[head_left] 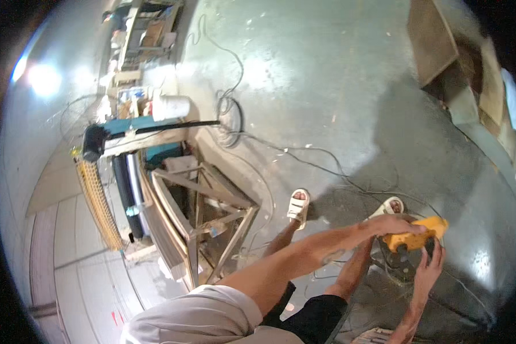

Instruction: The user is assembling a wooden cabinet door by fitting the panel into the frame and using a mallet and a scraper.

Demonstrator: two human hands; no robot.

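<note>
My left hand (397,225) lies over the top of a yellow power tool (424,232) low on the right, fingers wrapped on its body. My right hand (429,268) reaches up from below and its fingertips touch the black part (403,252) under the yellow housing. The tool sits above a dark round wire object (384,275) on the floor, which I cannot make out clearly. My feet in white sandals (298,206) stand on the grey concrete floor (338,86) just behind the tool.
A welded metal frame stand (212,223) is left of my legs. Thin cables (235,123) trail over the floor towards the tool. A white bucket (171,106) and a cluttered bench lie at the upper left, flat brown panels (436,40) at the upper right.
</note>
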